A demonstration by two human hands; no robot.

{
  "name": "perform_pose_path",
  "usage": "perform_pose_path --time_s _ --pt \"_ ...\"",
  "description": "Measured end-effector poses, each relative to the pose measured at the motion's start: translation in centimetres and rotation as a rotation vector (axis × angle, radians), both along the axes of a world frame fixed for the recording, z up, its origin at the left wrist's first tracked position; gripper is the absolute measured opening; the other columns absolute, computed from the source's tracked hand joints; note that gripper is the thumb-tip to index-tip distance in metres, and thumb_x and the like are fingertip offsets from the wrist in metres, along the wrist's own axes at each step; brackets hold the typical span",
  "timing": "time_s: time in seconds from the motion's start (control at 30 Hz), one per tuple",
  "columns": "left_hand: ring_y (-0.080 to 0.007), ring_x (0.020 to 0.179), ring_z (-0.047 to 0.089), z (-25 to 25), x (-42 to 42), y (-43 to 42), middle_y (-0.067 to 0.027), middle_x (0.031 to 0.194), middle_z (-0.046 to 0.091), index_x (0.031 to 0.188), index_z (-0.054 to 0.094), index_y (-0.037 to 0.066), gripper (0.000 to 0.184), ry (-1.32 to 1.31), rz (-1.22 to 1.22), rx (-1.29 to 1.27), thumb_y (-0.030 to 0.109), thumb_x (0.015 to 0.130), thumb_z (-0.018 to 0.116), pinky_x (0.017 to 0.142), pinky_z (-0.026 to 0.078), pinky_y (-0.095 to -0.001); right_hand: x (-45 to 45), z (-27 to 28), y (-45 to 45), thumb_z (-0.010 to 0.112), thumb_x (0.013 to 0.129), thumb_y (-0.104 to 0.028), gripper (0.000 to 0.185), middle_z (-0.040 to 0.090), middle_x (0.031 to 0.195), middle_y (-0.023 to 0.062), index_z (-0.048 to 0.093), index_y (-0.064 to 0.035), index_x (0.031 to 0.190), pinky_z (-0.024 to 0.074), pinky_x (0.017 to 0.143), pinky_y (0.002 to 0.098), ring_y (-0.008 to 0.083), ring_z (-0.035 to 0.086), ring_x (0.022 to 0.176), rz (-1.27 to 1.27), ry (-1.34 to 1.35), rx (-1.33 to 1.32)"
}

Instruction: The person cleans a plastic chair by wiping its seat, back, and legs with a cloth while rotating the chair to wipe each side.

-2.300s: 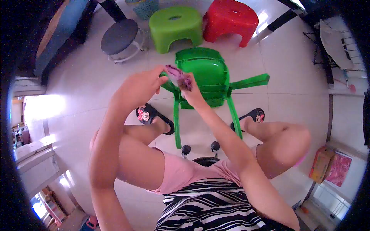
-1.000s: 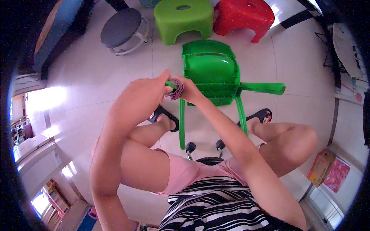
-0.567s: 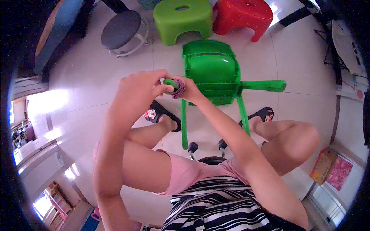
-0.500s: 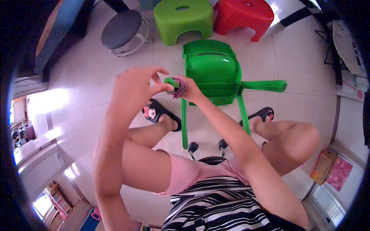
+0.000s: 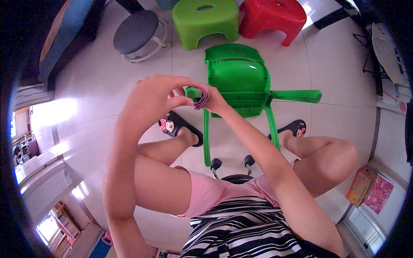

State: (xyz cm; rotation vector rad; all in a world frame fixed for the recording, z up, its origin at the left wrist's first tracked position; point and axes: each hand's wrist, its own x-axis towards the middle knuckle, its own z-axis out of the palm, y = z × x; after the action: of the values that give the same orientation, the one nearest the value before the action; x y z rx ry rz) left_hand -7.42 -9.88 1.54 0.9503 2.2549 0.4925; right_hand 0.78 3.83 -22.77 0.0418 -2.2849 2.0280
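Note:
A green plastic chair (image 5: 238, 77) lies tipped over on the floor in front of me, its legs pointing toward me and to the side. One of its legs rises toward me, and its round green end (image 5: 192, 92) shows between my hands. A purple cloth (image 5: 201, 98) is wrapped around this leg just below the end. My right hand (image 5: 214, 99) is closed around the cloth and leg from the right. From the left, my left hand (image 5: 161, 93) curls about the leg end, fingers over the top and thumb at the cloth's near edge. Its fingertips are partly hidden.
A green stool (image 5: 206, 21), a red stool (image 5: 271, 19) and a round grey-topped stool (image 5: 137, 34) stand beyond the chair. My slippered feet are on both sides of the chair. Castors (image 5: 216, 164) show beneath my seat. A cardboard box (image 5: 362, 185) is at right.
My left hand's fingers have reached rightward over the leg end to the cloth, narrowing the gap around it. My right hand keeps its hold, and the chair has barely moved.

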Motion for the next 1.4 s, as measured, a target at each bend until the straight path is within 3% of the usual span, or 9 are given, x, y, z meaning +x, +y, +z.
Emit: perform_pose_path --time_s 0.4,0.5,0.6,0.7,0.8,0.9,1.0,1.1,1.4 --pt "-0.0150 0.073 0.063 -1.0 -1.1 -0.2 -0.0051 0.076 0.067 0.089 0.070 0.004 0.022 -0.049 0.121 0.120 0.020 0.075 0.072 0.069 0.049 -0.0304 0.0 1.0 0.4 0.080 0.059 0.001 0.058 0.065 0.100 0.0059 0.059 -0.0033 0.113 0.0483 0.084 0.0291 0.0157 0.060 0.092 0.079 -0.113 0.001" --pt "-0.0139 0.071 0.062 -1.3 -1.3 -0.2 -0.0046 0.072 0.065 0.087 0.069 0.004 0.020 -0.062 0.135 0.125 0.018 0.074 0.074 0.067 0.049 -0.0293 0.0 1.0 0.4 0.080 0.062 0.000 0.055 0.065 0.100 0.0046 0.059 -0.0036 0.113 0.0487 0.083 0.0288 0.0140 0.060 0.090 0.110 -0.145 -0.129" --pt "-0.0133 0.069 0.062 -1.7 -1.8 -0.1 -0.0053 0.073 0.066 0.088 0.069 0.004 0.021 -0.125 0.143 0.146 0.017 0.073 0.075 0.065 0.049 -0.0288 -0.2 0.5 0.2 0.079 0.063 0.000 0.053 0.064 0.097 0.0030 0.059 -0.0039 0.112 0.0490 0.081 0.0287 0.0123 0.059 0.088 0.068 -0.120 0.004" --pt "-0.0128 0.067 0.062 -1.6 -2.2 0.2 -0.0059 0.073 0.067 0.088 0.069 0.003 0.022 -0.171 0.125 0.124 0.016 0.072 0.076 0.064 0.049 -0.0283 -0.2 0.3 -0.2 0.083 0.059 -0.002 0.050 0.067 0.093 0.0029 0.063 -0.0061 0.103 0.0541 0.073 0.0302 0.0150 0.063 0.084 0.035 -0.199 -0.222" --pt "-0.0197 0.066 0.063 -1.6 -2.0 0.3 -0.0100 0.073 0.068 0.086 0.071 0.003 0.031 -0.157 0.136 0.158 0.027 0.068 0.076 0.063 0.048 -0.0334 0.1 2.0 0.8 0.082 0.062 -0.002 0.046 0.066 0.090 0.0025 0.062 -0.0065 0.103 0.0549 0.067 0.0303 0.0138 0.063 0.079 0.129 -0.211 -0.045" --pt "-0.0126 0.067 0.062 -0.6 -1.8 0.7 -0.0063 0.072 0.067 0.086 0.070 0.002 0.023 -0.195 0.137 0.074 0.018 0.070 0.078 0.063 0.049 -0.0284 -0.3 1.5 1.2 0.081 0.065 -0.002 0.047 0.066 0.089 0.0029 0.062 -0.0070 0.107 0.0549 0.063 0.0291 0.0124 0.064 0.076 0.222 -0.104 0.038" --pt "-0.0127 0.066 0.061 -1.5 -2.1 0.5 -0.0062 0.072 0.067 0.086 0.071 0.003 0.025 -0.259 0.136 0.081 0.018 0.069 0.079 0.063 0.049 -0.0287 0.0 2.1 1.2 0.080 0.067 -0.001 0.050 0.067 0.090 0.0034 0.061 -0.0072 0.113 0.0543 0.061 0.0271 0.0114 0.064 0.077 0.234 -0.282 -0.119" --pt "-0.0126 0.066 0.061 -2.2 -1.9 0.4 -0.0059 0.072 0.067 0.088 0.071 0.003 0.026 -0.242 0.106 0.124 0.018 0.069 0.079 0.063 0.049 -0.0288 0.2 1.9 1.5 0.077 0.070 0.000 0.051 0.068 0.091 0.0031 0.059 -0.0074 0.116 0.0542 0.061 0.0268 0.0116 0.065 0.079 0.266 -0.141 0.049" --pt "-0.0120 0.065 0.061 -2.5 -1.9 0.3 -0.0066 0.072 0.067 0.088 0.071 0.002 0.026 -0.237 0.078 0.156 0.018 0.069 0.078 0.061 0.049 -0.0280 0.1 2.5 1.7 0.075 0.073 0.000 0.044 0.067 0.089 0.0029 0.059 -0.0060 0.113 0.0552 0.063 0.0274 0.0115 0.065 0.075 0.327 -0.211 -0.031"
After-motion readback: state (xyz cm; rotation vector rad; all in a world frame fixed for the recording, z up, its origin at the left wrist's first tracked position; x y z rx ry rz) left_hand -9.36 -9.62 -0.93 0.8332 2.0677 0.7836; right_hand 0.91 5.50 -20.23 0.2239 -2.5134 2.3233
